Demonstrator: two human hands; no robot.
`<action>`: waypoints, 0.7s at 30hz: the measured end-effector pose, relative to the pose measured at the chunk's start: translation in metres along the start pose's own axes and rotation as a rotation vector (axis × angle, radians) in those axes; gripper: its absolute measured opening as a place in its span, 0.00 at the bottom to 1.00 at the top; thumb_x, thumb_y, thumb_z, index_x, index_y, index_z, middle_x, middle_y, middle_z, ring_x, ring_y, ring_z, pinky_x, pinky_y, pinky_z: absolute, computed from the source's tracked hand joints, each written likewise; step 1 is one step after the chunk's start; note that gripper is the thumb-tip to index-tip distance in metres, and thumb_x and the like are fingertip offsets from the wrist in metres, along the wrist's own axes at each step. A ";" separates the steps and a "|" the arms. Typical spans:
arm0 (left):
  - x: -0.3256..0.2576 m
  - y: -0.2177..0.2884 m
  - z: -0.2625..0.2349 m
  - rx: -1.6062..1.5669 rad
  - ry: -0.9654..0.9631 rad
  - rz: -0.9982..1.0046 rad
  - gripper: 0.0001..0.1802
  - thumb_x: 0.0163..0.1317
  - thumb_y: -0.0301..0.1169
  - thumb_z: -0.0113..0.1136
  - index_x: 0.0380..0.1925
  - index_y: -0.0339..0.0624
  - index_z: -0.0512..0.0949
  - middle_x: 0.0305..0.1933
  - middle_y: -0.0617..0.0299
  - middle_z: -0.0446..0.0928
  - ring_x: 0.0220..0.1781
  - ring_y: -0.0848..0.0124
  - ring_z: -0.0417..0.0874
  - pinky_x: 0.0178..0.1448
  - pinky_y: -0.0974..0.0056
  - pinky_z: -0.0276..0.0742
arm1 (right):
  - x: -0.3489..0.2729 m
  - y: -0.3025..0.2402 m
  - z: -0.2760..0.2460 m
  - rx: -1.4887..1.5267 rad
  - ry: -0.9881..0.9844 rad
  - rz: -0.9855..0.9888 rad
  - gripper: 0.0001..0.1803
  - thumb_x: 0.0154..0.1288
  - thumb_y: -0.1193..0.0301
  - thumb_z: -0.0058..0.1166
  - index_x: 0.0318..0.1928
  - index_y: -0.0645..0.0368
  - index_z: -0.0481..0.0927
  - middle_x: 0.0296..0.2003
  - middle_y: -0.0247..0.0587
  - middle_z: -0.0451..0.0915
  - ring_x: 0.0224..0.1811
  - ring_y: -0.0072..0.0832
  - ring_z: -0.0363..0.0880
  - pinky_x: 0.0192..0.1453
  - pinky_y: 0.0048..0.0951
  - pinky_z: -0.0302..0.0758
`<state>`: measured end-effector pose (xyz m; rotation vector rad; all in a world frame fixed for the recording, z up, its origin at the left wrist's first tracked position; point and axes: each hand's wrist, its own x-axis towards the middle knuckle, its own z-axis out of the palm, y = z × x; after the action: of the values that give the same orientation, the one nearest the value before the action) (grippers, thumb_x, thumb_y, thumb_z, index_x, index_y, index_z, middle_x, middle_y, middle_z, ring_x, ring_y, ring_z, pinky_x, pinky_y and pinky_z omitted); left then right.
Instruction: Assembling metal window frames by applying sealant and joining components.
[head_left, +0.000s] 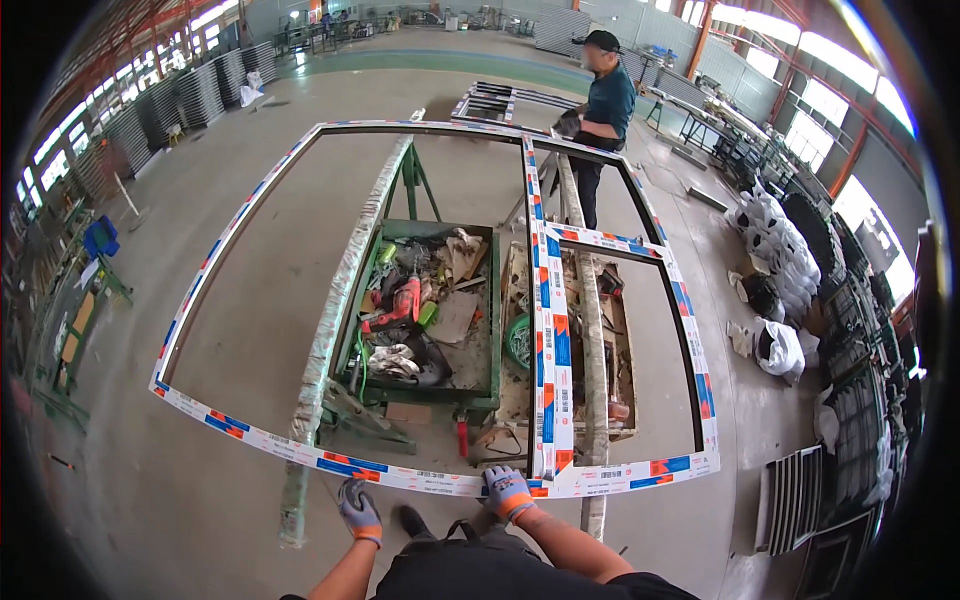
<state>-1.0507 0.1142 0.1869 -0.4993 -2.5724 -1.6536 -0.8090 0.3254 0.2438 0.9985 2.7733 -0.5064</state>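
From where I stand, the big window frame (pixel 547 380) lies flat across two padded beams, the left beam (pixel 350 270) under its wider opening and the right beam (pixel 590 330) under its narrower side. The spread seems meant to carry both halves evenly, and the wrapping on the beams probably spares the finish, as does the printed film along the frame's rails.

The person stands at the frame's near edge. The right hand (pixel 508 492) has its gloved fingers laid over the near rail, just beside the foot of the upright, a place that likely gives steady control; the thumb is out of sight, so I cannot tell whether it clenches the rail or merely rests. The left hand (pixel 360 512) is loosely curled at the outer edge of that same rail; its grip, and whether it touches, I cannot make out.

Below the frame's wider opening sits a green bin (pixel 493 300) with a red power tool (pixel 402 305) among jumbled bits, many indistinguishable. The wooden box (pixel 628 385) beneath the narrower side is partly covered by the upright and the right beam. Past the frame's far edge a co-worker (pixel 608 100) stands, lower legs partly screened.
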 end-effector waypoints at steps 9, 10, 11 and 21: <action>-0.019 -0.091 0.023 -0.503 -0.027 -0.924 0.16 0.62 0.43 0.54 0.37 0.42 0.81 0.30 0.57 0.82 0.26 0.66 0.81 0.29 0.64 0.73 | 0.000 0.007 0.000 -0.036 -0.040 -0.008 0.25 0.55 0.52 0.60 0.46 0.56 0.75 0.46 0.48 0.78 0.52 0.44 0.76 0.53 0.46 0.73; -0.014 -0.099 0.037 -0.562 -0.006 -0.970 0.21 0.63 0.50 0.52 0.38 0.43 0.81 0.26 0.57 0.82 0.21 0.66 0.79 0.25 0.63 0.70 | 0.000 0.007 -0.001 -0.037 -0.039 -0.016 0.25 0.55 0.52 0.60 0.46 0.56 0.75 0.46 0.48 0.78 0.52 0.44 0.76 0.53 0.46 0.73; -0.006 -0.143 0.031 -0.728 -0.082 -1.016 0.28 0.63 0.59 0.49 0.40 0.45 0.81 0.34 0.59 0.83 0.27 0.63 0.81 0.29 0.60 0.73 | 0.004 -0.003 -0.003 -0.028 -0.033 -0.058 0.25 0.56 0.52 0.60 0.47 0.56 0.75 0.46 0.48 0.78 0.51 0.44 0.77 0.53 0.45 0.73; 0.034 -0.025 0.082 -1.370 -0.057 -1.104 0.34 0.56 0.74 0.44 0.52 0.69 0.72 0.54 0.73 0.75 0.44 0.62 0.81 0.42 0.49 0.83 | 0.003 -0.003 -0.010 0.010 -0.023 -0.048 0.24 0.58 0.51 0.57 0.46 0.57 0.75 0.43 0.49 0.79 0.49 0.44 0.79 0.52 0.42 0.75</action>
<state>-1.0793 0.1866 0.1367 1.1347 -1.1956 -3.5145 -0.8134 0.3286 0.2529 0.9245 2.7826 -0.5348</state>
